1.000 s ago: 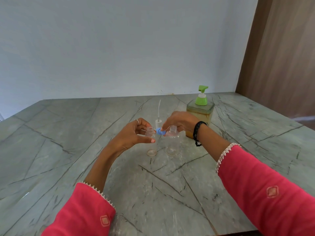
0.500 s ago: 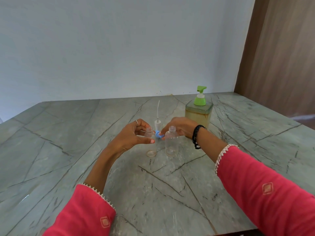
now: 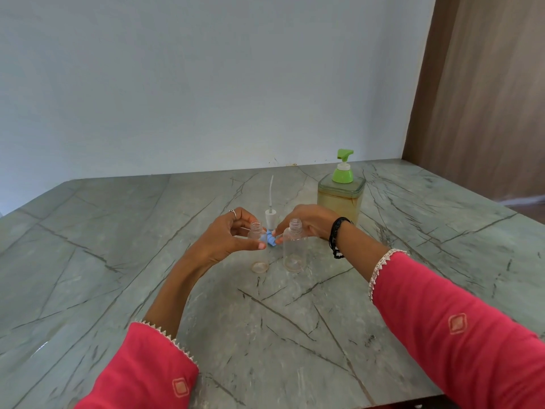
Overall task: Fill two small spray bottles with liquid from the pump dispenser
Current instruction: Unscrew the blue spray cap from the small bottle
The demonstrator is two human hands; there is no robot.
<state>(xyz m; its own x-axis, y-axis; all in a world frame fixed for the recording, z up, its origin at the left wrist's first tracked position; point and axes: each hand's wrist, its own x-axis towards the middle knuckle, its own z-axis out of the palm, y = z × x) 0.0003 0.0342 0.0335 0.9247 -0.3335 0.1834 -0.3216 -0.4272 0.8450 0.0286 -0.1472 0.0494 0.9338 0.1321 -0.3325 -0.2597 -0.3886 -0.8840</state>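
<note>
Two small clear spray bottles stand open-topped on the marble table (image 3: 118, 246): the left bottle (image 3: 259, 262) and the right bottle (image 3: 295, 249). My left hand (image 3: 224, 237) grips the left bottle at its shoulder, thumb in front. My right hand (image 3: 309, 221) reaches behind the right bottle and pinches a spray head (image 3: 269, 240) between the two bottles. The head is upside down, blue cap lowest, white collar above, dip tube pointing up. My left thumb touches the blue cap. The pump dispenser (image 3: 339, 202), square and clear with yellowish liquid and a green pump, stands just behind my right wrist.
A pale wall runs along the table's far edge. A brown wooden panel stands at the right, past the table's right edge. Both red sleeves lie over the near part of the table.
My right hand has drawn back off the right bottle, baring its neck. The spray head has shifted slightly down and left toward the left bottle. My left hand has kept its hold.
</note>
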